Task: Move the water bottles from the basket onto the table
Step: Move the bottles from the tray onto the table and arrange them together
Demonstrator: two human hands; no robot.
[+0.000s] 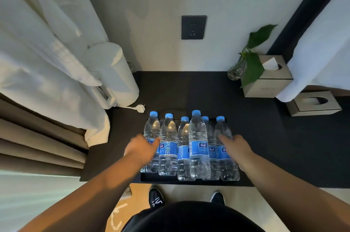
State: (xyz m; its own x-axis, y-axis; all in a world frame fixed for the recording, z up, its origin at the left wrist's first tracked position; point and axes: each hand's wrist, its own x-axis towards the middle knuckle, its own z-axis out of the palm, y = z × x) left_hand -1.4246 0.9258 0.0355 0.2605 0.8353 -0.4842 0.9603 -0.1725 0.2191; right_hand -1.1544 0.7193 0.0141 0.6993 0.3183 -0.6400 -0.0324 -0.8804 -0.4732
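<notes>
Several clear water bottles with blue caps and blue labels stand upright in a low black basket [170, 179] at the front edge of the dark table [255, 137]. My left hand [142, 148] wraps around the leftmost bottle [152, 129] at label height, thumb lying between it and its neighbour. My right hand [236, 148] closes on the rightmost bottle [222, 129] from the right side, thumb on its front. One bottle [198, 137] in the middle stands nearer me and looks taller. Both held bottles still stand in the basket.
A white kettle [115, 74] and its loose plug [139, 108] sit at the table's back left, by a white curtain. A glass vase with leaves [236, 70] and two tissue boxes [267, 78] [314, 105] stand at the back right. A wall socket [193, 27] is above.
</notes>
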